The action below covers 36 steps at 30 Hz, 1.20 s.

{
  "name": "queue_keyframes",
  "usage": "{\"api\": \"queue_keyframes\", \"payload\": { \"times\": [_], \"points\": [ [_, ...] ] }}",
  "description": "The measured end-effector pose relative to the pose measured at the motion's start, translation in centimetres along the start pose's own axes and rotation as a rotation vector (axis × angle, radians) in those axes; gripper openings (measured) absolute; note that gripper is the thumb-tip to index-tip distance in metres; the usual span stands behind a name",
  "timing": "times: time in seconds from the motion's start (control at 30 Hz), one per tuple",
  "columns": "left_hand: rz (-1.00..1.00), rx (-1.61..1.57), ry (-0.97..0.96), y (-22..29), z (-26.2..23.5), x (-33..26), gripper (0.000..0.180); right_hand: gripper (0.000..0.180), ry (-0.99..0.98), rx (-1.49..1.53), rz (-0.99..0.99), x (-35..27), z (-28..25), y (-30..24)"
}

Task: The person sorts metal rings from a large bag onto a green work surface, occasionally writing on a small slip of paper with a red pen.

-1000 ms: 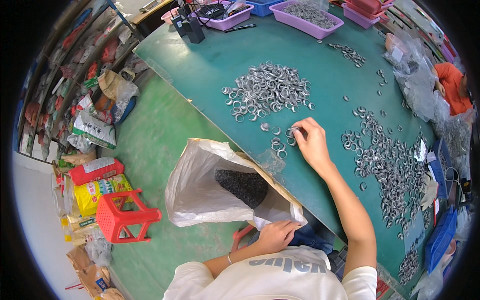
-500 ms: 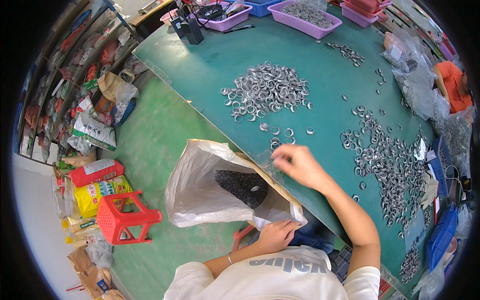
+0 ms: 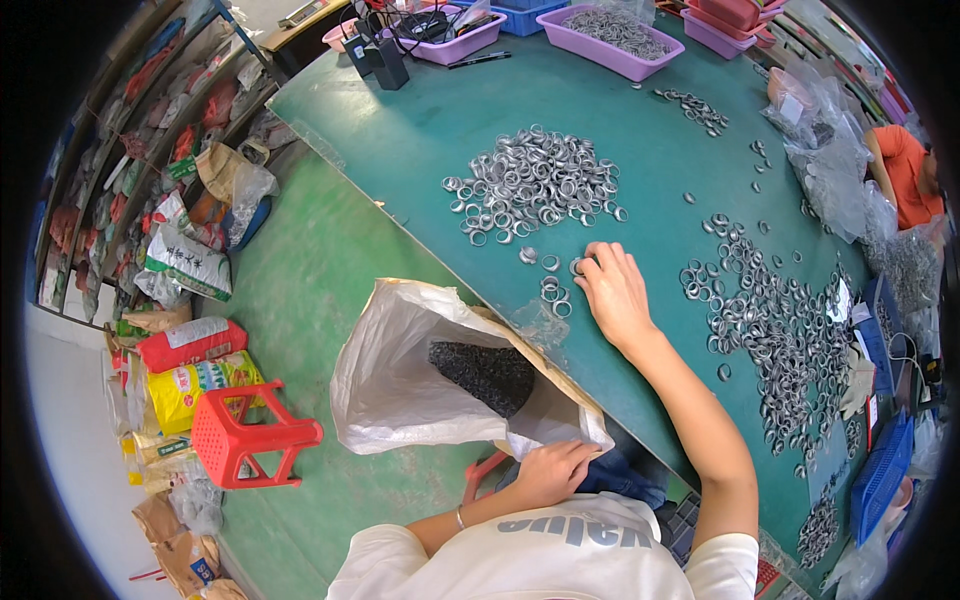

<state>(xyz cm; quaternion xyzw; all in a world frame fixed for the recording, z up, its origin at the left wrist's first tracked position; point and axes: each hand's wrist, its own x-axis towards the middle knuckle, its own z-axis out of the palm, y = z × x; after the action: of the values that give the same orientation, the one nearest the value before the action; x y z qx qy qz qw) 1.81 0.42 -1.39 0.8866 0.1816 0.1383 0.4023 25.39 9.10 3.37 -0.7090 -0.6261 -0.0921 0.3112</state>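
Observation:
A large white woven sack (image 3: 385, 385) stands wide-mouthed against the table edge, with a heap of dark granular pieces (image 3: 485, 377) inside. My left hand (image 3: 553, 473) grips the sack's near rim, fingers folded over it. Over the table, my right hand (image 3: 612, 290) has its bent fingertips on a silver metal ring (image 3: 576, 267); the palm hides what lies beneath. A few loose rings (image 3: 551, 290) lie just left of that hand. Beyond them spreads a pile of silver rings (image 3: 540, 180). Crumpled clear plastic (image 3: 540, 325) lies at the table edge beside the sack.
More rings (image 3: 775, 340) cover the green table's right side. Purple trays (image 3: 610, 45), one full of small metal parts, stand at the back near black adapters (image 3: 385, 62). A red stool (image 3: 250, 435) is on the floor at left. Another person in orange (image 3: 905, 175) is at far right.
My right hand has moved from beside the sack's mouth, away and to the right, onto the loose rings. A small shiny piece seen inside the sack earlier no longer shows. My left hand stays put.

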Motion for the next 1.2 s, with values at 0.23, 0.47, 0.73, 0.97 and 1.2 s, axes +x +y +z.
{"api": "queue_keyframes", "payload": {
  "times": [0.23, 0.47, 0.73, 0.97, 1.2],
  "points": [
    [-0.008, 0.006, 0.008, 0.0, 0.0, 0.0, 0.024, 0.013, -0.015, 0.325, 0.096, -1.6, -1.2, -2.4],
    [0.005, 0.019, -0.013, -0.2, 0.3, 0.2, 0.024, 0.019, -0.199, 0.512, 0.004, -2.3, -2.7, -5.2],
    [0.008, 0.005, 0.017, 0.1, 0.3, 0.2, 0.022, 0.017, 0.008, -0.193, 0.225, -2.4, -1.0, 3.8],
    [-0.012, 0.016, 0.004, -0.1, 0.1, 0.0, 0.023, 0.014, 0.001, 0.289, 0.005, -1.6, -2.0, -2.1],
    [-0.003, 0.004, 0.007, 0.0, 0.1, 0.0, 0.024, 0.017, -0.161, 0.048, -0.189, -2.6, -1.4, -2.0]
  ]
}}
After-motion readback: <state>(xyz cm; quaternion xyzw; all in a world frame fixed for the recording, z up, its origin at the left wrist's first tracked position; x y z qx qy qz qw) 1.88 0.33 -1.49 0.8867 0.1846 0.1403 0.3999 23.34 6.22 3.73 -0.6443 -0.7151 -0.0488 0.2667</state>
